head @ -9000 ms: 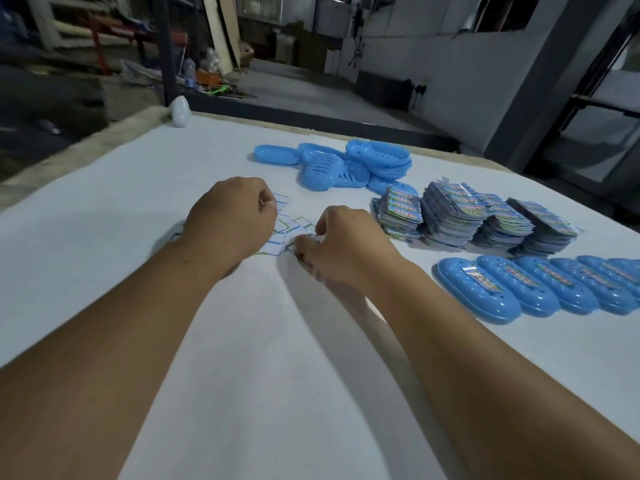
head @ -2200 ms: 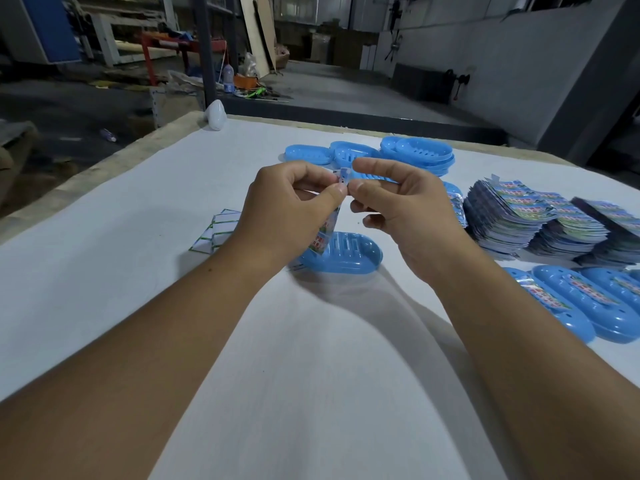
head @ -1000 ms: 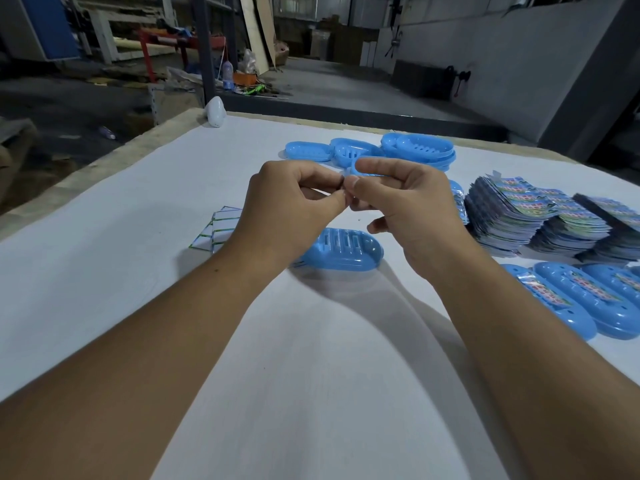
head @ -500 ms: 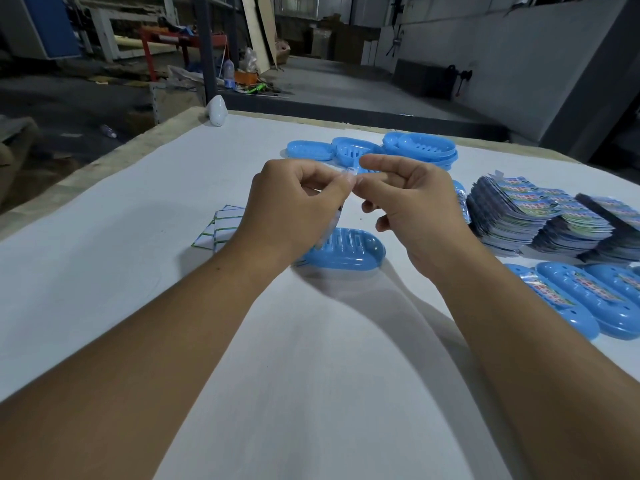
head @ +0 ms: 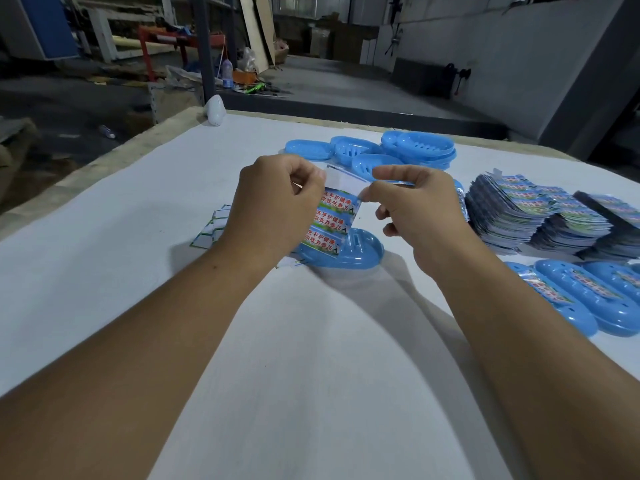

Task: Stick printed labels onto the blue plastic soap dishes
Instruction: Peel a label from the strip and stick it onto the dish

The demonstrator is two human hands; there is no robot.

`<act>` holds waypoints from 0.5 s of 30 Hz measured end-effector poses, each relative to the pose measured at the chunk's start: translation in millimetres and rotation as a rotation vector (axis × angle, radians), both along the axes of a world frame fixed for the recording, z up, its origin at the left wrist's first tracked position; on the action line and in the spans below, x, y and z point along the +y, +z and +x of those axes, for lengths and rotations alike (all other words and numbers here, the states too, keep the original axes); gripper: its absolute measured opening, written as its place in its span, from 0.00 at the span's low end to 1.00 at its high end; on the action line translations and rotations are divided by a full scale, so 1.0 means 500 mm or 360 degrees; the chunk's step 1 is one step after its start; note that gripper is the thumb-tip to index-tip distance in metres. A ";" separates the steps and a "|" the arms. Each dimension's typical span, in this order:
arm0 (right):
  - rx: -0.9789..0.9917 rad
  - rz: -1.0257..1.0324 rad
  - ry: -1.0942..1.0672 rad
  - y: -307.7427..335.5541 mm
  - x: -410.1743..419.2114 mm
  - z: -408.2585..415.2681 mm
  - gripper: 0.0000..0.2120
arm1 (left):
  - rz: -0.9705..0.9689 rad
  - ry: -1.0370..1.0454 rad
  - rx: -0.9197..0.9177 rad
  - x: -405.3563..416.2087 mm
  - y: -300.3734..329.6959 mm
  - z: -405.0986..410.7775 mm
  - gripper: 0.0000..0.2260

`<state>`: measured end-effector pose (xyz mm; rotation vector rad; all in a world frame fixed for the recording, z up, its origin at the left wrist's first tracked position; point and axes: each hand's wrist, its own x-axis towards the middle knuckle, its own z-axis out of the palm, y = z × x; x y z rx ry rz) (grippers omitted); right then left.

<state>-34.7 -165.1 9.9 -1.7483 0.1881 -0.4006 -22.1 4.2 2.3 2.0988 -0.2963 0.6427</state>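
Observation:
My left hand (head: 273,209) pinches the top of a label sheet (head: 334,220) printed with red characters; it hangs above a blue soap dish (head: 360,251) lying on the white table. My right hand (head: 412,209) pinches a label (head: 393,181) that is peeled away from the sheet's top row, leaving bare white backing (head: 343,178) there. Both hands are raised over the dish, thumbs and forefingers close together. The lower left part of the dish is hidden behind the sheet and my left hand.
A heap of unlabelled blue dishes (head: 408,150) lies at the back. Stacks of label sheets (head: 540,209) stand at the right, with a row of labelled dishes (head: 588,296) in front of them. Used white backings (head: 214,226) lie left of my hand. A white egg-shaped object (head: 215,110) sits at the far table corner.
The hands, pinched together on the sheet's top edge before, have drawn apart. My right hand has peeled a label off to the right, uncovering white backing.

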 end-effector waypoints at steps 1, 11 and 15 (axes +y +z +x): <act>0.0019 -0.0024 -0.0031 -0.001 -0.001 0.001 0.12 | 0.0047 0.0021 -0.0025 0.002 0.000 0.001 0.09; 0.0135 -0.0199 -0.0184 -0.007 -0.011 0.006 0.05 | 0.0071 0.0102 -0.0027 0.025 0.002 0.016 0.10; 0.0190 -0.0183 -0.0153 -0.010 -0.013 0.004 0.03 | -0.0028 0.0194 0.0003 0.040 0.006 0.026 0.10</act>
